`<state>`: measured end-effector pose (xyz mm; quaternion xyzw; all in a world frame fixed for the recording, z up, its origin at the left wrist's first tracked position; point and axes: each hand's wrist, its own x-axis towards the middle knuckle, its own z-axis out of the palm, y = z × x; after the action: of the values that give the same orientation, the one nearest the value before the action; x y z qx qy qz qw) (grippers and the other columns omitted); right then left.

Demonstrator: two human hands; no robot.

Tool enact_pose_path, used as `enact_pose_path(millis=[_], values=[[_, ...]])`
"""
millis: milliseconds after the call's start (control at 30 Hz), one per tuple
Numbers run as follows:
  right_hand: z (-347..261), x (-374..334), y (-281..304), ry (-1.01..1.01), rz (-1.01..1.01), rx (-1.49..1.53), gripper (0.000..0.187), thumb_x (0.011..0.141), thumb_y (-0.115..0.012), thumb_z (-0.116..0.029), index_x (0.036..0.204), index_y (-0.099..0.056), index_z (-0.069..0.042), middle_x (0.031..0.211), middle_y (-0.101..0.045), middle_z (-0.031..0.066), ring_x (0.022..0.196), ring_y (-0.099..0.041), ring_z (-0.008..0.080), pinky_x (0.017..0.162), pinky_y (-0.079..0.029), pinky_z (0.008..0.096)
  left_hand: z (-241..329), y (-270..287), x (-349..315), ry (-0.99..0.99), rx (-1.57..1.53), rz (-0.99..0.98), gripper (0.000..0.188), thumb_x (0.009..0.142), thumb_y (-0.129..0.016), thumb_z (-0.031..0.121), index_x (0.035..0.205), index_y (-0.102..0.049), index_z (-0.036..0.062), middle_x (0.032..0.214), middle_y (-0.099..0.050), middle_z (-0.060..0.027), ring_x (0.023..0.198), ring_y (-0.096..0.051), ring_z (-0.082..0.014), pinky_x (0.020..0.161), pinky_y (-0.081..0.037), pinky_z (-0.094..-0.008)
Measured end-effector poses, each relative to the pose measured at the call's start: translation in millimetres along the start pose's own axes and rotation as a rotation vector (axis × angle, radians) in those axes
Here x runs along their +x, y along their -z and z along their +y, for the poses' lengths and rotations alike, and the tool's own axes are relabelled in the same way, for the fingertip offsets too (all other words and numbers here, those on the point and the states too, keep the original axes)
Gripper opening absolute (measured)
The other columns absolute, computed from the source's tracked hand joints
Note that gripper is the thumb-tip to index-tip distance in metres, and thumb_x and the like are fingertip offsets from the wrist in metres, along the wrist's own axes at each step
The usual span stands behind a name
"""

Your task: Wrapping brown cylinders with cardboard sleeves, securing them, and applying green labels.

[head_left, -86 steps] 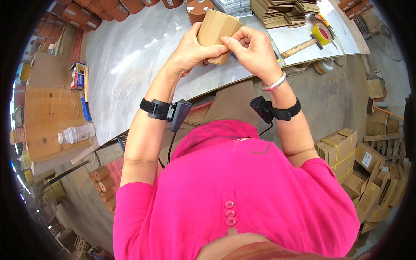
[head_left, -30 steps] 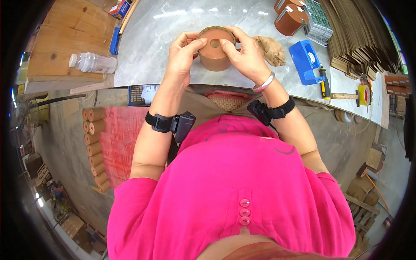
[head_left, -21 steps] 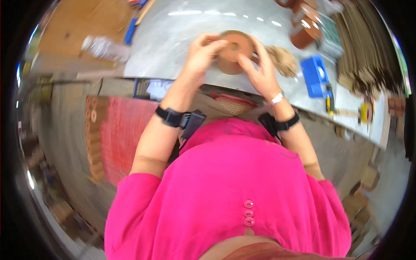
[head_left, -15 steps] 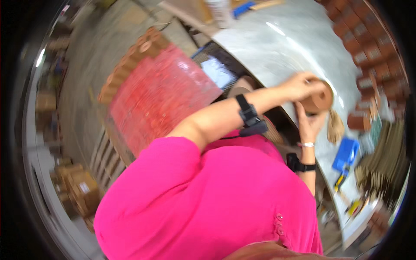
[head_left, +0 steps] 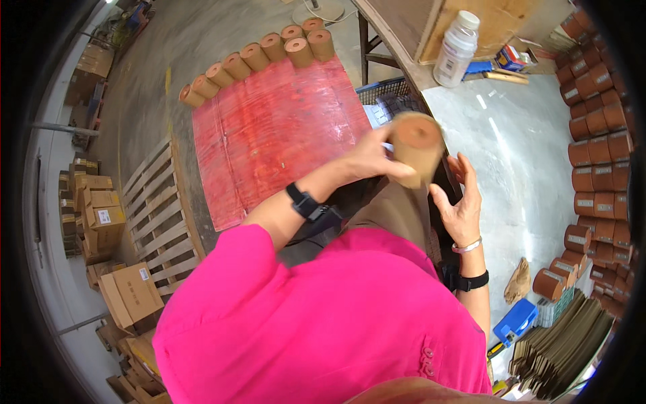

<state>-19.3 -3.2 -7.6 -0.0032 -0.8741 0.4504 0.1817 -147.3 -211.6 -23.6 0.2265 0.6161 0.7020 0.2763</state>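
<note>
My left hand [head_left: 374, 159] is closed round the side of a roll wrapped in brown paper [head_left: 414, 158], with a reddish-brown end and a small hole in its middle. It is lifted at the left edge of the grey-white worktable, slightly blurred. Close by on its right, my right hand [head_left: 463, 210] is apart from the roll, thumb and fingers spread, holding nothing. Several similar wrapped rolls [head_left: 252, 58] stand in a line along the far edge of a red board [head_left: 276, 145] on the left.
Unwrapped reddish-brown rolls [head_left: 592, 175] are stacked along the right side of the worktable [head_left: 525, 135]. A white bottle [head_left: 457, 50] stands at its far end. Nearer lie a blue tool [head_left: 515, 322] and a stack of brown sheets [head_left: 562, 343]. Cartons [head_left: 131, 296] and a wooden pallet [head_left: 158, 209] are at left.
The roll has moved left from over the worktable to its left edge, carried in my left hand. My right hand has come off it. The view has turned toward the red board.
</note>
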Motion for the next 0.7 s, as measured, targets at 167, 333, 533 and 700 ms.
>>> enact_pose_path(millis=[167, 333, 533, 700], values=[[32, 9, -2, -0.201, 0.234, -0.134, 0.052, 0.086, -0.074, -0.009, 0.134, -0.055, 0.001, 0.098, -0.065, 0.0107, 0.089, -0.062, 0.021, 0.081, -0.049, 0.033, -52, 136, -10, 0.011, -0.003, 0.737, 0.082, 0.068, -0.091, 0.022, 0.137, -0.049, 0.0025, 0.128, -0.061, -0.0103, 0.118, -0.059, -0.021, 0.097, -0.051, -0.0367], [46, 9, -8, -0.231, 0.247, -0.352, 0.042, 0.085, -0.074, -0.007, 0.124, -0.061, 0.002, 0.078, -0.051, 0.0036, 0.067, -0.046, 0.0155, 0.064, -0.042, 0.029, -94, 258, -1, 0.094, 0.17, 1.22, 0.089, 0.067, -0.091, 0.023, 0.139, -0.043, 0.0009, 0.131, -0.06, -0.0154, 0.119, -0.059, -0.0267, 0.101, -0.048, -0.0377], [38, 12, -12, -0.226, 0.232, -0.475, 0.03, 0.084, -0.073, -0.006, 0.112, -0.066, 0.003, 0.071, -0.044, 0.0023, 0.063, -0.039, 0.0157, 0.058, -0.035, 0.0304, -139, 330, 50, 0.337, 0.349, 1.6, 0.102, 0.06, -0.092, 0.038, 0.14, -0.041, -0.0003, 0.137, -0.055, -0.0239, 0.126, -0.054, -0.0391, 0.108, -0.042, -0.0468], [34, 13, -13, -0.236, 0.223, -0.504, 0.026, 0.086, -0.072, -0.007, 0.11, -0.065, 0.002, 0.071, -0.044, 0.0022, 0.062, -0.037, 0.0148, 0.056, -0.032, 0.0295, -138, 354, 79, 0.461, 0.497, 1.593, 0.094, 0.062, -0.09, 0.037, 0.133, -0.041, 0.0003, 0.13, -0.057, -0.0255, 0.12, -0.057, -0.0417, 0.102, -0.046, -0.0489]])
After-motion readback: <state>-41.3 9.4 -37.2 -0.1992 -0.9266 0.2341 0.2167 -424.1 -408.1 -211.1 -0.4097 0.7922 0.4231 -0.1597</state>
